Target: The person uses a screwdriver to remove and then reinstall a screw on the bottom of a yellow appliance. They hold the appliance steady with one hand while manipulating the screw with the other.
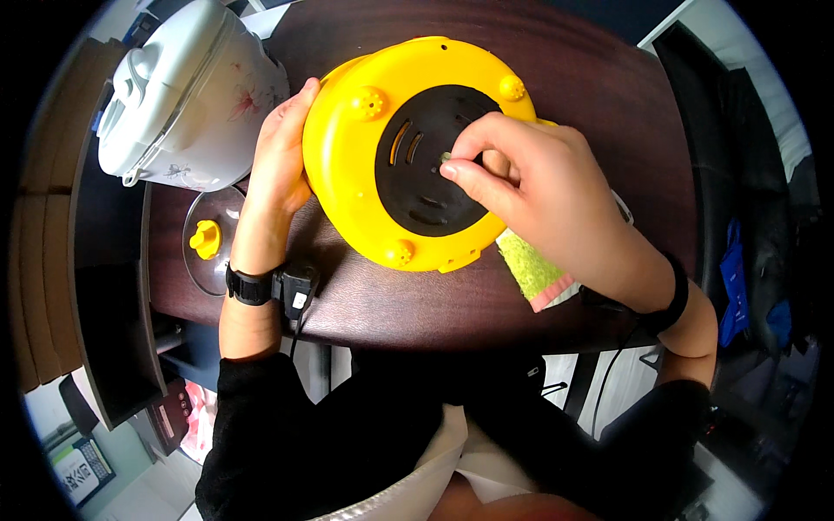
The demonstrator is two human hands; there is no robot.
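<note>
A round yellow kitchen appliance is turned so that its underside faces me, with small knobbly feet and a black vented base plate. My left hand grips its left side, the fingers partly hidden behind the rim. Over the middle of the black plate, my right hand is closed in a pinch of thumb and forefinger. A tiny pale piece shows at those fingertips, too small to name; whether it touches the plate I cannot tell. A green cloth with a pink edge lies partly under my right hand.
At the left stands a white rice cooker with a flower pattern. Near it a glass lid with a yellow knob lies on the dark wooden table. Black straps circle both my wrists; cables hang by the table's front edge.
</note>
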